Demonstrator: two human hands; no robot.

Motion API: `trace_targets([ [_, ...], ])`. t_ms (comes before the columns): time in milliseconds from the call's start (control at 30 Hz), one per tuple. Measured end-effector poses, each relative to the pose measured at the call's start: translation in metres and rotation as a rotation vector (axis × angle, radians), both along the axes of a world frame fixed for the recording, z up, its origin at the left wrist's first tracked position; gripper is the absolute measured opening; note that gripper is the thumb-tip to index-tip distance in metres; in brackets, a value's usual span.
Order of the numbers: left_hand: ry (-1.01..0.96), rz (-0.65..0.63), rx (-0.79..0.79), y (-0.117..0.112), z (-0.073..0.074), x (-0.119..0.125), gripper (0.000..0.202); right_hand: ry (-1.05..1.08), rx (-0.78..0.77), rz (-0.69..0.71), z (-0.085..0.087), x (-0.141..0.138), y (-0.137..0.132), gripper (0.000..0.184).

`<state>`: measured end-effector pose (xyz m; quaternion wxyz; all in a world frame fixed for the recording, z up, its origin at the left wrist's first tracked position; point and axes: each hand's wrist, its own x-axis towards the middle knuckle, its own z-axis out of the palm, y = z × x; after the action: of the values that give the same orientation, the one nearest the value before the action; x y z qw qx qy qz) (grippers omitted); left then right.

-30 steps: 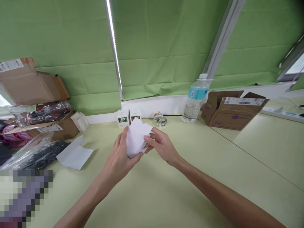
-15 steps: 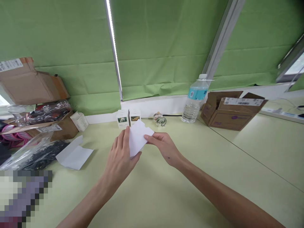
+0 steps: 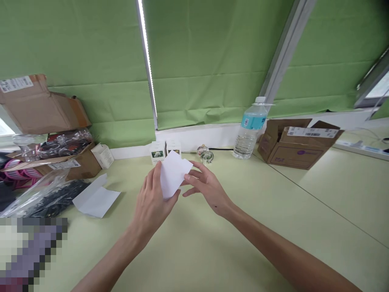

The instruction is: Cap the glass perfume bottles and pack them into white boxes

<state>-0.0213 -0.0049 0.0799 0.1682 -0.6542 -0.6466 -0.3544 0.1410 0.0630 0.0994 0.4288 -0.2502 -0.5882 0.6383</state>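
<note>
A white folded card (image 3: 172, 174) stands upright in my left hand (image 3: 152, 205), pinched between thumb and fingers, and its lower part is hidden by them. My right hand (image 3: 206, 188) is at the card's right edge with its fingers spread, and I cannot see a grip there. Behind the card, close to the wall, are two small white boxes with flower pictures (image 3: 157, 153). The card hides part of them. A flat piece of white paper (image 3: 96, 202) lies on the pale green table (image 3: 243, 251) left of my hands.
A water bottle (image 3: 248, 132), a small glass ornament (image 3: 206, 155) and an open cardboard box (image 3: 296, 146) stand along the wall. At the left are a plastic bag of dark items (image 3: 57, 198), cardboard (image 3: 39, 107) and a small white carton (image 3: 102, 155). A blurred patch covers the bottom left corner.
My right hand has let go of the card's right edge and its fingers have spread apart. The card has tilted a little in my left hand.
</note>
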Motion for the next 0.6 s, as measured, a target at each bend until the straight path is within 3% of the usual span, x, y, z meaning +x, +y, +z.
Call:
trace_targets([
  [167,-0.057,0.017,0.005,0.001,0.0,0.0,0.087,-0.115,0.016,0.121,0.0,-0.001,-0.002,0.042],
  [333,-0.017,0.037,0.034,0.003,-0.007,0.003,0.087,-0.155,0.094,0.082,-0.005,-0.004,-0.001,0.036],
  [467,0.009,-0.021,0.073,0.002,-0.009,0.003,0.096,-0.163,0.135,0.053,-0.006,-0.003,0.001,0.037],
  [600,-0.149,-0.13,-0.005,0.001,0.002,-0.006,0.102,-0.155,0.175,0.029,0.002,0.003,0.008,0.039],
])
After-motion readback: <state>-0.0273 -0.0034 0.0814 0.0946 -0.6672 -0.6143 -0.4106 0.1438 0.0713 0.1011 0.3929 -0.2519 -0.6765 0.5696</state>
